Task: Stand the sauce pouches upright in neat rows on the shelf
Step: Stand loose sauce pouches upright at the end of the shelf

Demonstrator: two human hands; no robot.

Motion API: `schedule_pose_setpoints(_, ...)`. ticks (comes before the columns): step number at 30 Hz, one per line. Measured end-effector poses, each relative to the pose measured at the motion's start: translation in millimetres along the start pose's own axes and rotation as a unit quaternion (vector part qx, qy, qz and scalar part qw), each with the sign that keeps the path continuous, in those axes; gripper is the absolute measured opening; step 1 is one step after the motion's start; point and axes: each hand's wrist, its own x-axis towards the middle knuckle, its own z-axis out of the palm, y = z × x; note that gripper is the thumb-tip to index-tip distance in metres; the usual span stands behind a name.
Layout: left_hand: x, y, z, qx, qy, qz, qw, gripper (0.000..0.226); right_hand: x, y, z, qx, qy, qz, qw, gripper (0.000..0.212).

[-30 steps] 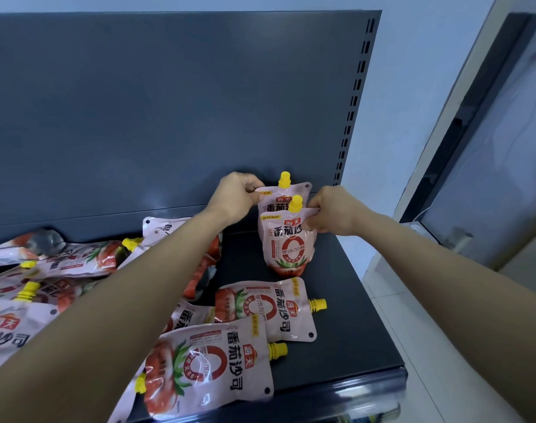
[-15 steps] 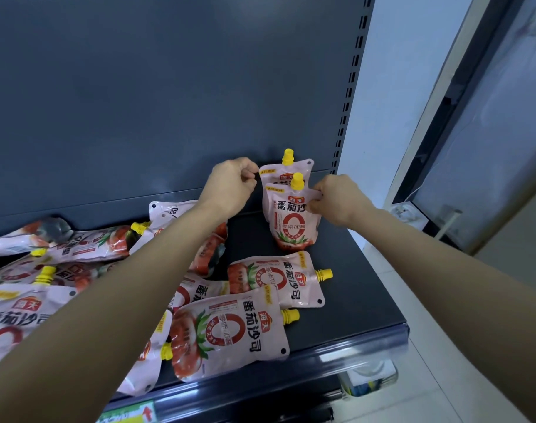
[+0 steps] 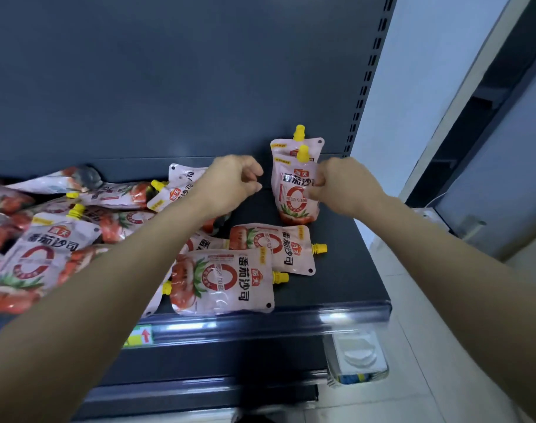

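Note:
Two pink tomato-sauce pouches with yellow caps stand upright one behind the other at the shelf's back right: the rear pouch (image 3: 309, 143) and the front pouch (image 3: 292, 198). My right hand (image 3: 340, 186) pinches the front pouch's right edge. My left hand (image 3: 230, 181) hovers a little left of it, fingers loosely curled, touching nothing. Lying flat nearer the front are a pouch (image 3: 224, 282) and another (image 3: 275, 248), caps pointing right. Several more lie in a loose heap at the left, among them a large near one (image 3: 34, 254).
The dark shelf (image 3: 346, 270) ends at a front rail (image 3: 260, 325) carrying a green label with a red arrow (image 3: 138, 335). A slotted upright (image 3: 364, 87) edges the back panel. A clear plastic container (image 3: 356, 358) sits below right, by tiled floor.
My left hand has let go of the front upright pouch's top corner and drawn away to the left. My right hand has slid lower on its right edge. The view has tilted down.

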Motion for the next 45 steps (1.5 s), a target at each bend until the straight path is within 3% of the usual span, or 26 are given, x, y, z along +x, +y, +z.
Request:
schedule_pose_setpoints(9,-68,18,20,0.087,-0.041,-0.025,0.995,0.034,-29,9,28,-0.014,-0.116,-0.077,0.99,0.035)
schedule_pose_setpoints(14,-92,9,21,0.127,-0.063,-0.046,0.989,0.04,-34,17,47,0.016,-0.151,-0.071,0.986,0.039)
schedule_pose_setpoints(21,-97,-17,24,0.193,-0.123,-0.057,0.972,0.055,-36,21,77,0.112,-0.204,0.037,0.972,0.057)
schedule_pose_setpoints(26,-94,-26,25,0.207,-0.145,-0.035,0.967,0.054,-37,11,95,0.045,-0.193,0.113,0.974,0.079)
schedule_pose_setpoints(34,-84,-41,27,0.161,-0.194,-0.042,0.967,0.053,-39,0,107,0.043,-0.163,0.191,0.967,0.091)
schedule_pose_setpoints(36,-82,-44,26,0.153,-0.195,-0.038,0.968,0.052,-40,1,104,0.057,-0.163,0.212,0.962,0.078)
schedule_pose_setpoints(39,-80,-47,25,0.143,-0.196,-0.038,0.969,0.053,-44,4,99,0.098,-0.144,0.211,0.962,0.032)
schedule_pose_setpoints(45,-79,-47,23,0.128,-0.211,-0.034,0.968,0.047,-54,-4,89,0.176,-0.128,0.247,0.944,0.033)
